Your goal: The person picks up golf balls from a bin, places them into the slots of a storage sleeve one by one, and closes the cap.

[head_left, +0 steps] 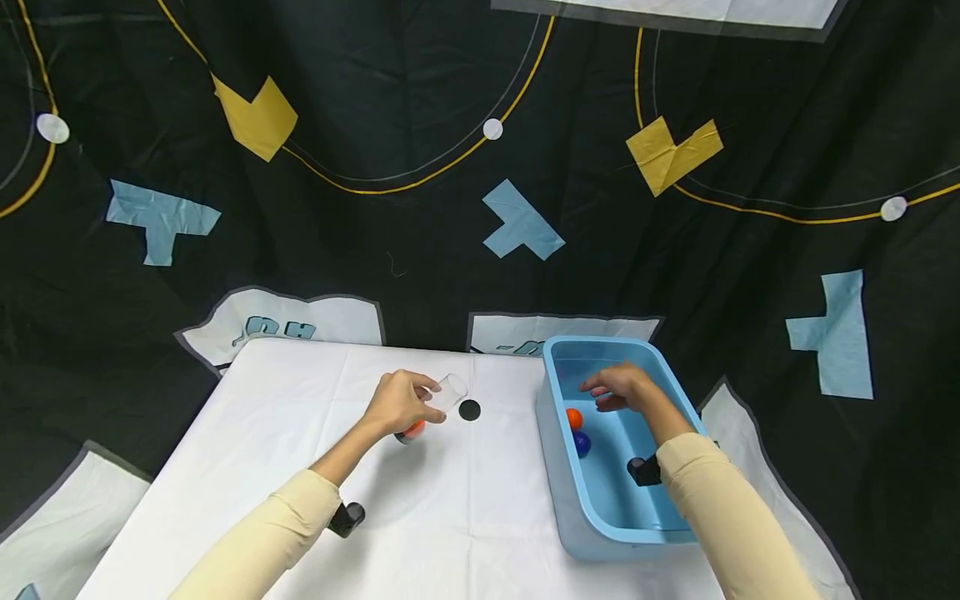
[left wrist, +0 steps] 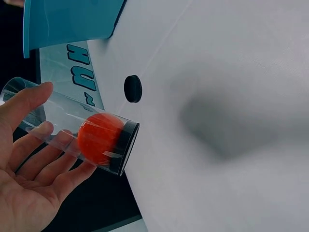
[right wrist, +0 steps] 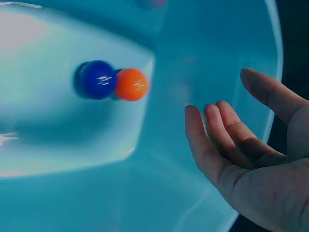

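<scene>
Left hand [head_left: 403, 404] has got its grip round a clear plastic-looking tube [left wrist: 72, 113], tilted above the white-covered table [head_left: 480, 508], shiny orange-red ball [left wrist: 100, 138] inside by the black cap [left wrist: 127, 147]. Right hand [head_left: 621, 386] is just hanging loose, nothing in its grip, over a light-blue rectangular bin [head_left: 558, 487].

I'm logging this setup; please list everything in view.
Tube: 1, clear, above table
Ball: 1, orange, inside tube
Second ball: 1, orange, bin
Third ball: 1, blue, bin
Bin: 1, blue, right
Disc: 1, black, table
Table: 1, white, centre
Backdrop: 1, black, behind
Tapes: 5, blue and yellow, backdrop
Dots: 3, white, backdrop
Curves: several, yellow, backdrop
Panels: several, white, background
Devices: 2, black, wrists
Sleeves: 2, cream, forearms
Left hand: 1, holding tube
Right hand: 1, at bin
</scene>
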The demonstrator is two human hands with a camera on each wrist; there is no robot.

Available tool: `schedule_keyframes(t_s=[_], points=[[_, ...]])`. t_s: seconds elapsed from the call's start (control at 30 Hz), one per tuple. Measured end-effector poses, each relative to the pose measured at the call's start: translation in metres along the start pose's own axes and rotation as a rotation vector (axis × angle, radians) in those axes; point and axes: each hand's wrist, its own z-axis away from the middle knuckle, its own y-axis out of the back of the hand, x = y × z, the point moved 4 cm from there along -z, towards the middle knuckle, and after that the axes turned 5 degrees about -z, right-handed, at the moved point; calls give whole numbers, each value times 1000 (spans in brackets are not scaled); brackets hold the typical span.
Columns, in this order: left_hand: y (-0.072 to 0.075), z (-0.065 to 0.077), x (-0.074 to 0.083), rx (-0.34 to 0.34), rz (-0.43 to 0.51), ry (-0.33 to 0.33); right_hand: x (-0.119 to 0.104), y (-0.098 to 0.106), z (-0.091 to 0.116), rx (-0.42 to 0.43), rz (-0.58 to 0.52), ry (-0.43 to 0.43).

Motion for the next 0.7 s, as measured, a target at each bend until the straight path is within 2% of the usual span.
schedule_keyframes(t_s=[0.2,0.43,0.7], points=[[3,1,-3,-3,-1,15,27,-2,-13,3,-34,-88],[4,2,-5,2,1,20,51,-13,-28,-49,-92,-163],[3,3,-9,13,3,18,72,-23,-34,-59,-119,-250]])
